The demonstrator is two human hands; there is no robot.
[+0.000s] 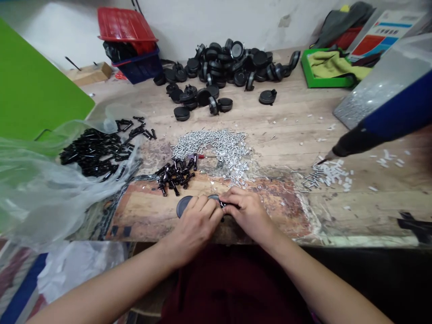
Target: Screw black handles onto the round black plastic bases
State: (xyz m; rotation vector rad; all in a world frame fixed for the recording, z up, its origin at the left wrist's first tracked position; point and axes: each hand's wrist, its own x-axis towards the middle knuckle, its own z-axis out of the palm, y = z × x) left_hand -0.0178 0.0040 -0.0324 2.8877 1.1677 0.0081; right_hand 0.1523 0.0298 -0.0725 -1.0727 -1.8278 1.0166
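My left hand (199, 221) and my right hand (245, 210) meet at the front edge of the wooden table (290, 112). Both are closed around a flat black round disc part (184, 205) whose rim shows to the left of my fingers. A small black piece sits between my fingertips. Just beyond my hands lie a small pile of black pins (175, 173) and a spread of silver screws (216, 144).
A heap of black round parts (229, 63) fills the back middle. A clear plastic bag with black pins (91, 150) lies at left beside a green board (30, 90). Another person's blue-sleeved arm (384, 126) reaches in at right over small white pieces (332, 173). Red and blue baskets (130, 45) stand at the back.
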